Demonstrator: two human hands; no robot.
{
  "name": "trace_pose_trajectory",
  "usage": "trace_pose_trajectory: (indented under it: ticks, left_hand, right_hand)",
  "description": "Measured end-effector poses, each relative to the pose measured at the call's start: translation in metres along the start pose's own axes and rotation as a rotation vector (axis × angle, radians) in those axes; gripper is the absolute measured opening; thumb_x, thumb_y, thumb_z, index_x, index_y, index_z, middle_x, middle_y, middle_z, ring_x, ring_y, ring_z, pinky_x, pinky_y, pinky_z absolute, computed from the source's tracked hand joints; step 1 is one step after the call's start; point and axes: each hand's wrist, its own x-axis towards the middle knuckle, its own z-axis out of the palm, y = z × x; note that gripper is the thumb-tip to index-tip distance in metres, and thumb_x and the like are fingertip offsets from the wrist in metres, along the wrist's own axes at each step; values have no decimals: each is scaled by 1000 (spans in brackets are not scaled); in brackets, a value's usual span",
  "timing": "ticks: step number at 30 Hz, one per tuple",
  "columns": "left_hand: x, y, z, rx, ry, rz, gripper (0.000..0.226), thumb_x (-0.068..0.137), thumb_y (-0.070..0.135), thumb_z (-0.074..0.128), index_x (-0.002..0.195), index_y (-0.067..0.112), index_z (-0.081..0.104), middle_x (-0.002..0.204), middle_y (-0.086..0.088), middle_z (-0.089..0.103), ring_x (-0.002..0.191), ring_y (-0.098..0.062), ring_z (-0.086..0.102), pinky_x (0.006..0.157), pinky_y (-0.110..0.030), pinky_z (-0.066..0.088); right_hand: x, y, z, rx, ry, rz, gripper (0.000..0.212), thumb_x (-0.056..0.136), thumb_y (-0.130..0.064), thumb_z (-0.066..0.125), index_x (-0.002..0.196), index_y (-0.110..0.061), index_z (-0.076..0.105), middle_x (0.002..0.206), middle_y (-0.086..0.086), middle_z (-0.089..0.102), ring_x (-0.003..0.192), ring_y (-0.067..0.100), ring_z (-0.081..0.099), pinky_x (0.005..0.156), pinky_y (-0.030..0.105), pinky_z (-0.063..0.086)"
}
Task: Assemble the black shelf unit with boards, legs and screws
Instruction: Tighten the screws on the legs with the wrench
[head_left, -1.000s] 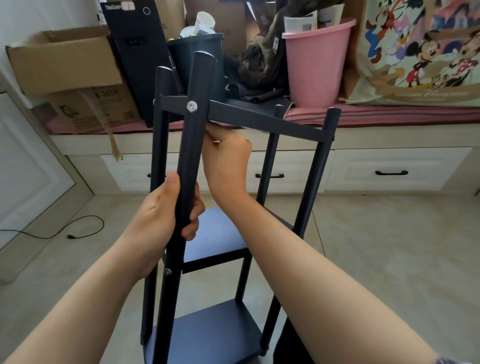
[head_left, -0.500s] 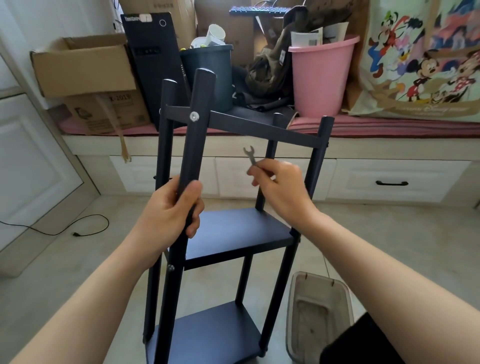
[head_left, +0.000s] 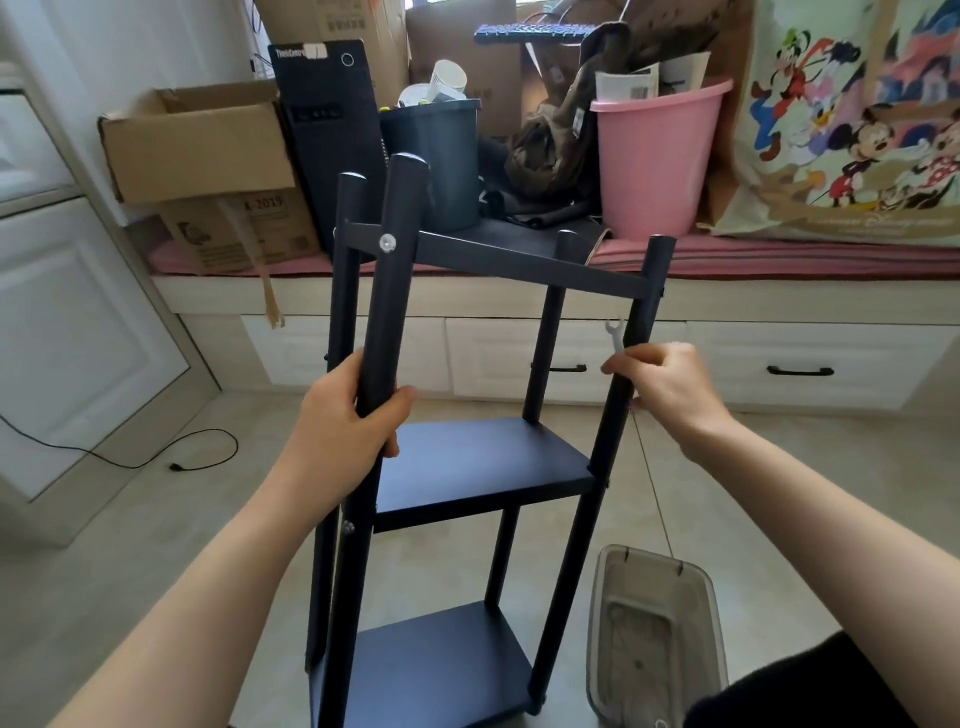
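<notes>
Head view, only one camera. Black metal-and-board shelf unit (head_left: 483, 457) stands upright on the tiled floor (head_left: 779, 493), three boards in place: top board (head_left: 519, 260), middle board (head_left: 483, 462), bottom board (head_left: 441, 670).

Left hand (head_left: 353, 421) is wrapped round the near-left round black leg (head_left: 387, 291), fingers and thumb curled fully round it, steadying the frame. Same grip as a second ago.

Right hand (head_left: 670, 389) pinches a small silver flat wrench (head_left: 614, 335), open end pointing up, fingers curled round its lower part. Hand sits just beside the near-right black leg (head_left: 631, 374), touching or nearly so; cannot tell which.

Change: a second ago the right hand was up under the top board at the near-left corner, behind the silver screw head (head_left: 387, 242). Half a second ago it had pulled back to mid-frame with the wrench showing. Now it is over at the right leg. Camera has also tilted down, so a clear plastic tub (head_left: 654, 634) shows on the floor by the unit's right side.

Judgement: left corner fastening looks finished, work is shifting to the near-right corner joint (head_left: 655, 288). No screw head is visible there from this angle. Unit looks close to complete; what remains is probably tightening.

Background: pink plastic bucket (head_left: 657, 161) and cardboard box (head_left: 202, 140) on the window bench.
</notes>
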Motion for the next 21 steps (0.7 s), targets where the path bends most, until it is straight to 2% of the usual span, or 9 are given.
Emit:
trace_pose_trajectory:
  ticks: [2, 5, 8, 9, 11, 13, 15, 18, 21]
  left_hand:
    - [1, -4, -3, 42, 43, 1, 16, 95, 17, 65, 85, 18, 53, 62, -11, 62, 49, -7, 59, 52, -11, 46]
    - [2, -11, -8, 86, 99, 23, 18, 94, 24, 68, 83, 21, 53, 61, -11, 60, 51, -10, 61, 52, -15, 48]
    - [2, -17, -13, 256, 126, 52, 26, 91, 42, 68, 84, 22, 53, 65, -11, 59, 56, -22, 61, 55, -39, 54]
    - [1, -18, -15, 338, 148, 67, 30, 90, 49, 66, 85, 22, 53, 63, -8, 58, 57, -24, 59, 54, -41, 52]
    - [-2, -19, -19, 463, 230, 135, 34, 89, 55, 64, 85, 24, 52, 59, 2, 56, 55, -20, 57, 51, -37, 49]
    - [-3, -20, -22, 523, 311, 195, 28, 89, 51, 67, 87, 26, 54, 59, 8, 56, 54, -19, 57, 51, -34, 46]
    - [-1, -25, -23, 543, 356, 188, 27, 91, 44, 68, 87, 19, 57, 59, 8, 55, 53, -17, 55, 50, -31, 43]
    - [7, -37, -27, 518, 373, 114, 26, 92, 39, 70, 91, 15, 59, 63, 11, 53, 57, -18, 53, 51, -30, 37]
    - [16, -49, -36, 462, 358, 1, 27, 93, 37, 71, 103, 13, 62, 78, 7, 58, 76, -25, 58, 66, -35, 45]
  right_hand:
    - [5, 0, 0, 21, 27, 20, 14, 89, -25, 64, 82, -23, 76, 94, -3, 72, 97, 19, 63, 90, 45, 54]
    - [7, 1, 0, 113, -113, 100, 13, 91, -28, 66, 88, -25, 78, 103, -11, 67, 108, 16, 58, 92, 43, 52]
    - [8, 0, 2, 196, -223, 156, 13, 91, -27, 67, 90, -23, 79, 115, -6, 66, 109, 16, 60, 91, 43, 52]
    - [8, 0, 3, 197, -225, 152, 14, 92, -27, 67, 90, -22, 79, 115, -3, 68, 104, 16, 64, 88, 41, 54]
    - [8, -2, 4, 190, -215, 133, 15, 94, -27, 65, 89, -22, 78, 109, -2, 71, 94, 12, 70, 78, 32, 57]
    - [6, -5, 5, 164, -210, 104, 15, 95, -26, 64, 87, -25, 77, 104, -2, 72, 87, 11, 72, 69, 27, 57]
    - [3, -7, 6, 154, -216, 80, 15, 95, -25, 64, 86, -26, 77, 101, 0, 73, 84, 12, 73, 65, 24, 59]
    - [-3, -13, 10, 153, -235, 48, 15, 94, -22, 65, 87, -21, 77, 101, 7, 73, 86, 15, 73, 67, 25, 61]
    - [-10, -21, 15, 127, -254, -8, 15, 93, -21, 66, 85, -20, 78, 98, 6, 74, 85, 15, 73, 74, 32, 62]
